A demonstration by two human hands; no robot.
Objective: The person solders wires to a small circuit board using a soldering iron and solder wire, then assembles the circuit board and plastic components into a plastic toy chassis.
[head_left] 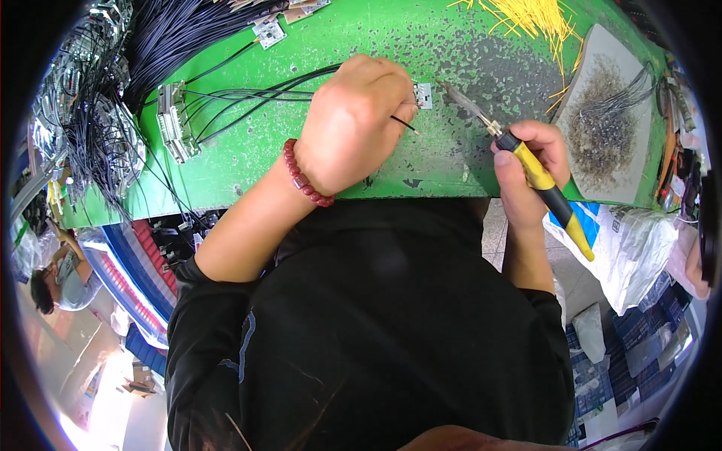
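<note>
My left hand [361,124], with a red bead bracelet at the wrist, is closed on a black wire; its stripped end sticks out below the fingers. At its fingertips a small white circuit board [425,95] lies on the green table [248,161]. More black cables [282,95] run from under this hand leftward to a row of metal connectors [175,124]. A yellow and black soldering iron [555,197] is gripped in my right hand [532,161]. Its tip points up and left, to the right of the board. My left fingertips are partly hidden behind the hand.
Thick bundles of black cables [180,45] with metal connectors pile up at the left. Another small board [269,33] lies at the back. Yellow sticks [530,19] are heaped at the far right, beside a grey tray [639,161] with dark residue and thin wires. A person [71,278] appears at the left.
</note>
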